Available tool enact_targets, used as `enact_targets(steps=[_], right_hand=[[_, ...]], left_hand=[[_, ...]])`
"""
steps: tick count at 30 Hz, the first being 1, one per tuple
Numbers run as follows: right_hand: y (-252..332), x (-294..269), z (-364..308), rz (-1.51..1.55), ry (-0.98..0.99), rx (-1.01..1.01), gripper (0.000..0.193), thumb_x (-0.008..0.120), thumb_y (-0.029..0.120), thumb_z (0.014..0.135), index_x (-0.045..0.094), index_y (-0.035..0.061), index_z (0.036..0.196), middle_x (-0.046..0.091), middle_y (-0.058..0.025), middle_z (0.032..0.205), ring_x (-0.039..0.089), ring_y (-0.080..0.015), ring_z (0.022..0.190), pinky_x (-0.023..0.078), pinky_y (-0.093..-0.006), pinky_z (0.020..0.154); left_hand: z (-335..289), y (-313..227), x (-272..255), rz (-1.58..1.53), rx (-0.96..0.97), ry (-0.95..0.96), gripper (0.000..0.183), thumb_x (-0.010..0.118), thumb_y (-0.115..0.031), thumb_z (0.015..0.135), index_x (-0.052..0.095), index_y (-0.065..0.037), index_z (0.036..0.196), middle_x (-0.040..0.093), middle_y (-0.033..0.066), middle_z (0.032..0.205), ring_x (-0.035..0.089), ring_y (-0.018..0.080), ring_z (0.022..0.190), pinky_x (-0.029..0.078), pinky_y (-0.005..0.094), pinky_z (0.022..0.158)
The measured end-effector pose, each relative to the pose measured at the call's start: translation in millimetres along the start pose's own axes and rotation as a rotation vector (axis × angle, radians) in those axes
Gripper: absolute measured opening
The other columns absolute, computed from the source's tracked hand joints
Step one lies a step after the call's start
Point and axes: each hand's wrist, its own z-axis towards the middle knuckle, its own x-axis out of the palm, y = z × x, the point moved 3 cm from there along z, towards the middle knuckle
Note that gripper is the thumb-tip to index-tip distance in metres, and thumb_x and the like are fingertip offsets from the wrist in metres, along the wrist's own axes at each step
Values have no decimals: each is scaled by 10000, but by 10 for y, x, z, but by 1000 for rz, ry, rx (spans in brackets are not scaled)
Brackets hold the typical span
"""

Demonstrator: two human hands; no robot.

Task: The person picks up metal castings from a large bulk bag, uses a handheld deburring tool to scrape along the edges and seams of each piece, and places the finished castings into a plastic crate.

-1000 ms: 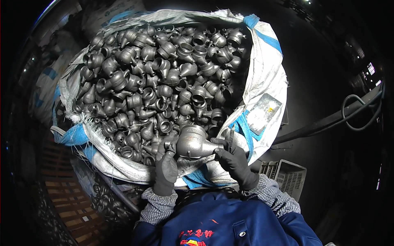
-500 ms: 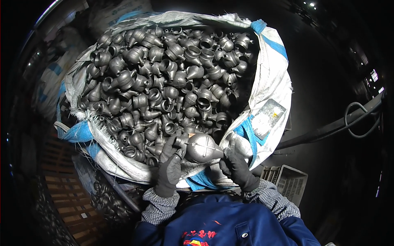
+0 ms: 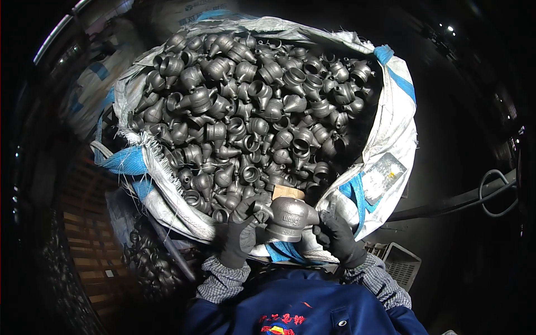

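Observation:
A dark grey cast metal fitting [image 3: 288, 219], rounded with a wide collar and narrow necks at its sides, is held above the near edge of a large white woven sack [image 3: 178, 219]. My left hand [image 3: 240, 226], in a dark glove, is closed on its left neck. The gloved fingers of my right hand [image 3: 338, 233] close round the neck on its right. Raised markings show on the fitting's body, and its collar points toward me. Beyond my hands, the sack is filled with many similar metal fittings [image 3: 245, 120] lying in a jumble.
Blue straps [image 3: 124, 162] hang from the sack's rim. A piece of brown cardboard [image 3: 288, 192] lies behind the held fitting. To the right stand a grey plastic crate [image 3: 403, 265] and a dark bar with a looped cable [image 3: 497, 192]. At lower left are brown slatted boards [image 3: 89, 237] and more fittings [image 3: 148, 262].
The fitting has been turned between my hands: its smooth, cross-ridged round side showed before, and now its marked side and collar do. The whole view has shifted slightly.

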Motion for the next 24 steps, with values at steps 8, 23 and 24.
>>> enact_targets(steps=[8,23,24], right_hand=[[-93,641,194,-84,198,132,499,478,457,967,609,28,748,483,8,554,378,-60,440,278,-219,426],[-371,551,213,43,313,168,358,474,270,999,551,109,1309,654,18,860,494,-20,579,380,-176,501],[-389,532,191,59,275,183,343,500,256,990,572,94,1283,649,29,841,478,-12,558,373,-164,497]], left_hand=[[-237,-143,-349,-570,-149,10,598,727,-313,822,506,-4,1284,555,135,1286,562,279,1133,473,450,983],[-2334,-1374,-3796,-304,468,-1353,681,562,-418,921,303,-32,1418,549,165,1237,540,290,1110,403,465,1028],[-2378,-1386,-3881,-237,468,-1417,663,561,-410,923,317,-32,1411,553,162,1230,544,284,1101,410,458,1018]])
